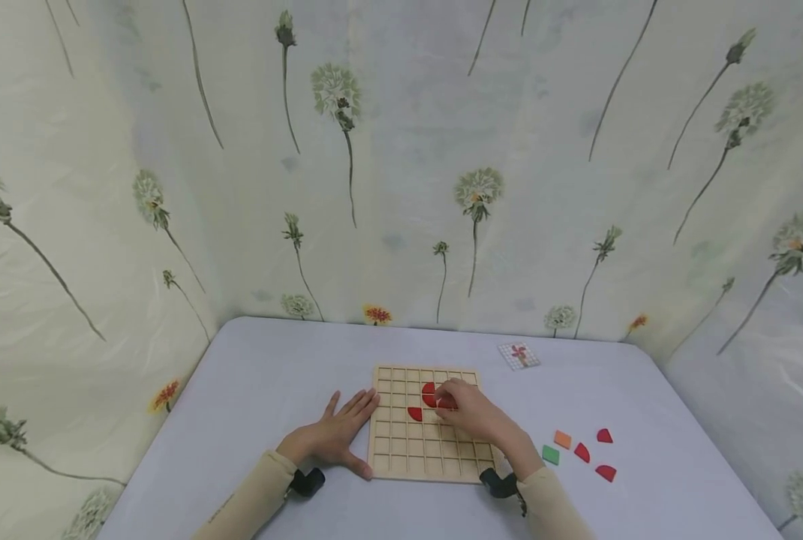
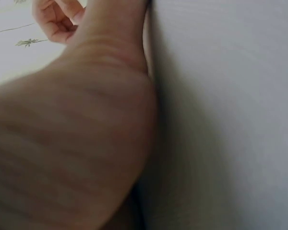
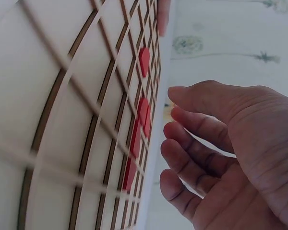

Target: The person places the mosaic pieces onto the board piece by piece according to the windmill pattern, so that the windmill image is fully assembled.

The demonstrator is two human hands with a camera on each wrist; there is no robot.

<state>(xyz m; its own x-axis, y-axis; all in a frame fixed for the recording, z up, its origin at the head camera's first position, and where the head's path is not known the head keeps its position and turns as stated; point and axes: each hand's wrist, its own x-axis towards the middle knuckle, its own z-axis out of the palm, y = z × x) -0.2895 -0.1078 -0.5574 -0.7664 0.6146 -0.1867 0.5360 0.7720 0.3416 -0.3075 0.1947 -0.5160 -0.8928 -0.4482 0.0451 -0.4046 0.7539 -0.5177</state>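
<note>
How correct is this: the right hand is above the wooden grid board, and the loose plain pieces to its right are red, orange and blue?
Blue is wrong: the head view shows a green piece there. The red pieces, orange piece and right hand above the wooden grid board are as stated.

1. Pale wooden grid board (image 1: 399, 445): flat, left edge at the left hand (image 1: 336, 435), right side partly beneath the right hand (image 1: 474, 411).
2. Lone red quarter-round (image 1: 416, 414): in a cell left of the right fingertips.
3. Red pair (image 1: 429, 389): just beside those fingertips, rounded sides left.
4. Red piece (image 1: 447, 403): under the right fingers, probably another quarter-round, partly hidden.
</note>
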